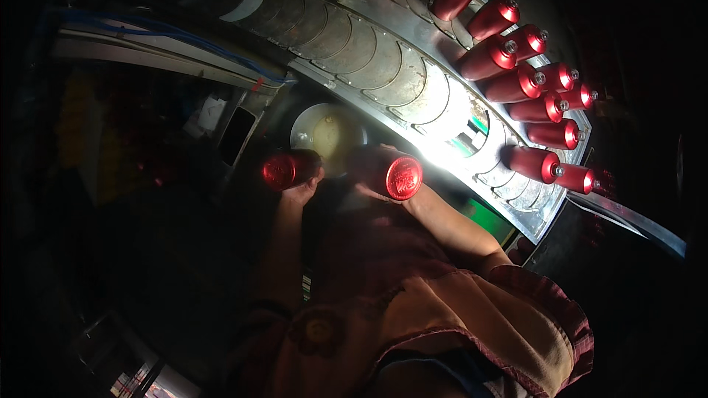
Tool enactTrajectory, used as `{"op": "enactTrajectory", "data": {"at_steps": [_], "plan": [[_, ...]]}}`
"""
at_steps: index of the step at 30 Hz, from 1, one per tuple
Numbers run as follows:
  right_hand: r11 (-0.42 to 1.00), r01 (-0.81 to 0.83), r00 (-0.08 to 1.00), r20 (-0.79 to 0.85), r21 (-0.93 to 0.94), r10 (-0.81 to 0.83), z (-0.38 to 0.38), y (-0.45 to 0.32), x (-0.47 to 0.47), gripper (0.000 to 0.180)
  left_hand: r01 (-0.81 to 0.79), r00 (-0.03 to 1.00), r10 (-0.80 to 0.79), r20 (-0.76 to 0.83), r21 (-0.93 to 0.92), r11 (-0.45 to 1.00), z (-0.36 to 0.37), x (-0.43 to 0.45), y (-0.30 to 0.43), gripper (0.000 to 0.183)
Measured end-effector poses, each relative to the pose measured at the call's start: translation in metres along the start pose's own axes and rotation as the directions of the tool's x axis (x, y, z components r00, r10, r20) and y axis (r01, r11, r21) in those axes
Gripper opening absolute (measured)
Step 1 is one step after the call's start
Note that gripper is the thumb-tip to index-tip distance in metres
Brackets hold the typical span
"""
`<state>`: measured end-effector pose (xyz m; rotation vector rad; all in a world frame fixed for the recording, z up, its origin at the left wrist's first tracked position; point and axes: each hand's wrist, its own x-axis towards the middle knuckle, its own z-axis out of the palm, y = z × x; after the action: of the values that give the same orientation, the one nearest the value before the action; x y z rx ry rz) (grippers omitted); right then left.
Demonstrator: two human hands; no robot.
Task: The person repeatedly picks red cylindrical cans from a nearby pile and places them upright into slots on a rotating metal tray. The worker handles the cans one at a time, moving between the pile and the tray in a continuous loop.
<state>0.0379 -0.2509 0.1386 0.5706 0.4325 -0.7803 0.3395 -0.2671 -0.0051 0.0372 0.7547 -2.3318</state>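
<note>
My left hand [301, 190] is closed around a red glass bottle [280, 172], its round base turned up towards the camera. In my right hand [381, 193] is a second red bottle [404, 178], also tilted base up, with raised marks on its base. A round pale basin [326, 135] lies behind and between the two bottles. Several red bottles with clear threaded necks [517, 83] stand in a group at the upper right, on the outer metal ledge of a conveyor. The necks of the held bottles are hidden from view.
A conveyor of overlapping crescent metal plates [354, 50] curves from upper left to right, brightly lit near its right end. A metal guide rail [630, 221] extends at the right. Blue cables [166, 33] run along a frame at the left. The lower left is very dark.
</note>
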Motion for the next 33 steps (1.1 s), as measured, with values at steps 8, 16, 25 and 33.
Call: {"op": "enactTrajectory", "data": {"at_steps": [8,16,25,33], "plan": [[0.99,0.108,0.958,-0.275,0.09,-0.079,0.017,0.019,0.06,0.05,-0.078,0.993,0.068,-0.099,-0.107,0.991,-0.008,0.002,0.036,0.064],[0.981,0.105,0.979,-0.19,0.163,-0.074,0.021,0.017,0.054,0.052,-0.08,0.962,0.074,-0.263,-0.014,0.997,-0.029,0.027,0.059,0.064],[0.981,0.182,0.978,-0.093,-0.061,-0.187,0.019,-0.006,0.048,0.047,-0.121,0.882,0.185,-0.434,0.171,0.978,-0.013,0.015,0.067,0.05],[0.943,0.301,0.954,0.043,-0.14,-0.298,0.011,-0.028,0.049,0.055,-0.024,0.882,0.156,-0.445,0.288,0.957,0.004,0.042,0.122,0.054]]}}
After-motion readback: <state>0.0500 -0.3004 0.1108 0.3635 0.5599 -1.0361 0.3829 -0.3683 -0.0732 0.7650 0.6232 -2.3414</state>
